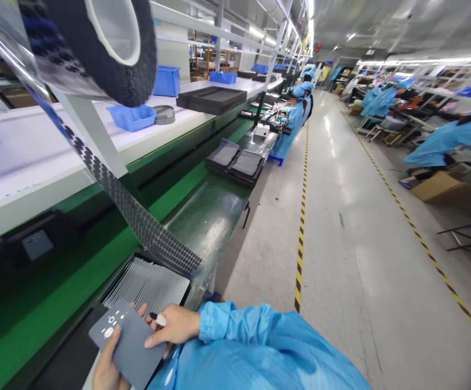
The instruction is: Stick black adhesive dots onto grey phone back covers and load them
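A grey phone back cover (137, 344) with white-looking camera cutouts at one corner lies tilted in front of my body. My left hand (108, 362) grips it from below, with the thumb over its face near the cutouts. At the opposite edge, my right hand (180, 324) rests its thumb on the cover. Between the right fingers sits a small pen-like tool (159, 319) with a black end and a white part. Just beyond the hands, a dark tray holds many thin grey covers (149, 283) standing on edge in rows.
A strip of black dots (137, 219) hangs from a large roll (144, 59) at upper left, ending over the tray. Further along the green-edged bench sit another filled tray (235, 162), blue bins (131, 116) and black foam trays (213, 99). Co-workers in blue sit beyond.
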A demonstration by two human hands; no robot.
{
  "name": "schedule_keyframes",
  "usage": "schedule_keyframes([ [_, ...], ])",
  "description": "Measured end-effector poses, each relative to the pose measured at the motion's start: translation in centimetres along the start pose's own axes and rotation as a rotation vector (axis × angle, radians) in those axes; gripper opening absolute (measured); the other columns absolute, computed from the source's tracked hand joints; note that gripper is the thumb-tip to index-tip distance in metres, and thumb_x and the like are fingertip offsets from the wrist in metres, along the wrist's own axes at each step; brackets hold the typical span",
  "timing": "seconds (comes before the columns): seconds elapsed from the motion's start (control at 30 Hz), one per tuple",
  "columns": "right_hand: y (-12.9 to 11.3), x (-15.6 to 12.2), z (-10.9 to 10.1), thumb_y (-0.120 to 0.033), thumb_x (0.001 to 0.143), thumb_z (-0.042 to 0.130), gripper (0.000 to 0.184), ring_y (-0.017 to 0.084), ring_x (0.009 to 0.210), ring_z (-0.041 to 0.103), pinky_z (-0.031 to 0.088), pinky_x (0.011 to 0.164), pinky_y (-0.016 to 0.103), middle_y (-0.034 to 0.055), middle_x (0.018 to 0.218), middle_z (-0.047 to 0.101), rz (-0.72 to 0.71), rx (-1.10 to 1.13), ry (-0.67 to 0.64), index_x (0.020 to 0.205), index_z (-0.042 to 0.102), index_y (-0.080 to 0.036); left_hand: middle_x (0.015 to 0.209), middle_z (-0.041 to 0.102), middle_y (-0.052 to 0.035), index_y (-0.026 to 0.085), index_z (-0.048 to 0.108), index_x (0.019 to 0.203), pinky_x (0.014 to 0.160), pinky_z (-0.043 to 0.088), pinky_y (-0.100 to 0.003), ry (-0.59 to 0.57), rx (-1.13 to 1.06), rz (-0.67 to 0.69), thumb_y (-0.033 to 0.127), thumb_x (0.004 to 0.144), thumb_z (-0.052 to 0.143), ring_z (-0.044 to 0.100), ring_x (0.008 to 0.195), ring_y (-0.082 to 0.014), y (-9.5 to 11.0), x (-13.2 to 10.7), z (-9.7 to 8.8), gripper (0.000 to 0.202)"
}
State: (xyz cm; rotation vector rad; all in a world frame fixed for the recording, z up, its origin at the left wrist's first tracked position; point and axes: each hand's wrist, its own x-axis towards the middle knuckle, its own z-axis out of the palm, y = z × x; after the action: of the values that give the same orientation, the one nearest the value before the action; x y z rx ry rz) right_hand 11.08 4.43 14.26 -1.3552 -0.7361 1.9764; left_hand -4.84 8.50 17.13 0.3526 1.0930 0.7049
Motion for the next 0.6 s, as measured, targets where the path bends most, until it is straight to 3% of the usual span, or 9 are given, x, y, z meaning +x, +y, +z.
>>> schedule_keyframes([
  [0.13, -0.6, 1.1, -0.7, -0.043, 0.056, 0.093, 0.042, 0.008, 0.049, 0.058, 0.043, 0.045, 0.017, -0.0068, 0.066, 0.066, -0.017, -0.041, 0.022, 0.074, 0.066, -0.017, 0.115, 0.074, -0.0067, 0.022, 0.061, 0.135, 0.096, 0.059, -0.046, 0.042, 0.035, 0.043, 0.037, 0.068, 0.083, 0.070, 0.107, -0.0350, 0.3, 0.9, -0.3, 0.072],
  [0.27, -1.8, 1.3, -2.0, -0.042, 0.054, 0.094, 0.044, 0.010, 0.053, 0.060, 0.046, 0.047, 0.018, -0.0070, 0.064, 0.064, -0.081, -0.091, 0.040, 0.073, 0.062, -0.017, 0.102, 0.077, -0.0038, 0.020, 0.065, 0.127, 0.096, 0.058, -0.043, 0.085, -0.017, 0.223, 0.035, 0.063, 0.089, 0.070, 0.106, -0.0332, 0.2, 2.3, 0.0, 0.070],
  [0.37, -2.2, 0.6, -2.3, -0.047, 0.055, 0.091, 0.047, 0.009, 0.051, 0.055, 0.049, 0.045, 0.020, -0.0087, 0.056, 0.054, -0.147, -0.110, 0.054, 0.068, 0.057, -0.018, 0.094, 0.077, -0.0042, 0.018, 0.070, 0.112, 0.094, 0.058, -0.041, 0.094, -0.079, 0.367, 0.038, 0.060, 0.092, 0.070, 0.104, -0.0318, -0.4, 1.9, 1.0, 0.060],
  [0.43, -2.3, 0.6, -2.1, -0.052, 0.055, 0.089, 0.049, 0.011, 0.049, 0.053, 0.052, 0.045, 0.024, -0.0089, 0.054, 0.051, -0.260, -0.115, 0.156, 0.069, 0.057, -0.018, 0.093, 0.077, -0.0064, 0.016, 0.071, 0.103, 0.093, 0.057, -0.040, 0.048, -0.075, 0.443, 0.040, 0.060, 0.093, 0.070, 0.104, -0.0314, -0.4, 1.8, 1.5, 0.054],
  [0.6, -1.7, 3.0, -1.0, -0.063, 0.063, 0.081, 0.049, 0.012, 0.056, 0.056, 0.058, 0.052, 0.026, -0.0056, 0.061, 0.054, -0.245, -0.150, 0.041, 0.071, 0.059, -0.019, 0.100, 0.076, -0.0112, 0.013, 0.071, 0.108, 0.086, 0.057, -0.039, -0.051, 0.018, 0.569, 0.048, 0.073, 0.084, 0.070, 0.102, -0.0309, 1.4, 3.0, -0.5, 0.051],
])
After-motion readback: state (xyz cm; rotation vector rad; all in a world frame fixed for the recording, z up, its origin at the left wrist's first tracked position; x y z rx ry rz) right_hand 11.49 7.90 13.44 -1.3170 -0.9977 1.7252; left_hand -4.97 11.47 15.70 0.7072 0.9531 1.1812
